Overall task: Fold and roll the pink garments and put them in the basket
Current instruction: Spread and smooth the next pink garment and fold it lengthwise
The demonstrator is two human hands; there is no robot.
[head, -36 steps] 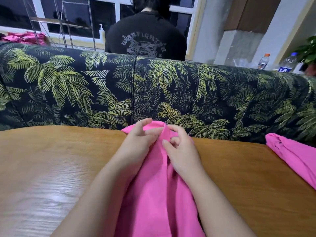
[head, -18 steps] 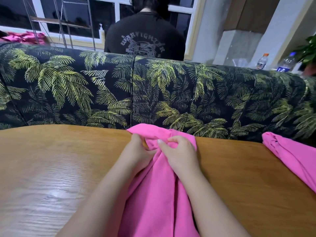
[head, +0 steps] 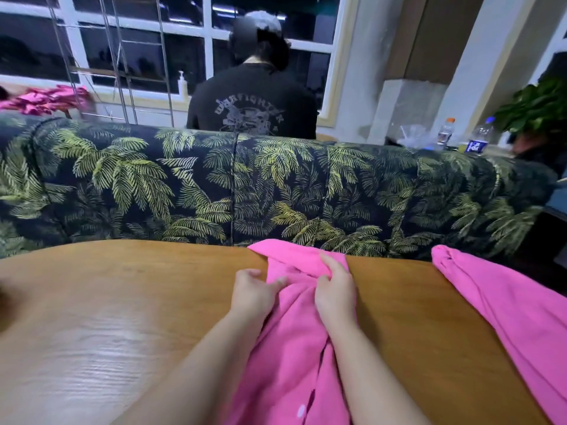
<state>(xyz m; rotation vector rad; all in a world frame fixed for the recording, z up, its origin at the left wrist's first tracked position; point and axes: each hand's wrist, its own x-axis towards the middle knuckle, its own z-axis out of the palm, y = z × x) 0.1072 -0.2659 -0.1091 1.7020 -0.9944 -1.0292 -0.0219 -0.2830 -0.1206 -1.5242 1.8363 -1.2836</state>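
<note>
Garment point(head: 291, 342), pink, lies lengthwise on the table point(head: 101, 317), its far end bunched at the far edge by the sofa point(head: 184, 185). Right hand point(head: 336, 289) pinches a fold near that end. Left hand point(head: 251, 294) rests on its left edge, fingers loosely curled, thumb touching the cloth. Second garment point(head: 509, 311) lies to the right.

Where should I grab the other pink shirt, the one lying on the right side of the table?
Probably the bunched end of the second pink garment at the table's far edge. It is gathered into a knob that fingers can close round. Come from the left, over bare wood, with the right hand, which now grips the middle garment.
</note>
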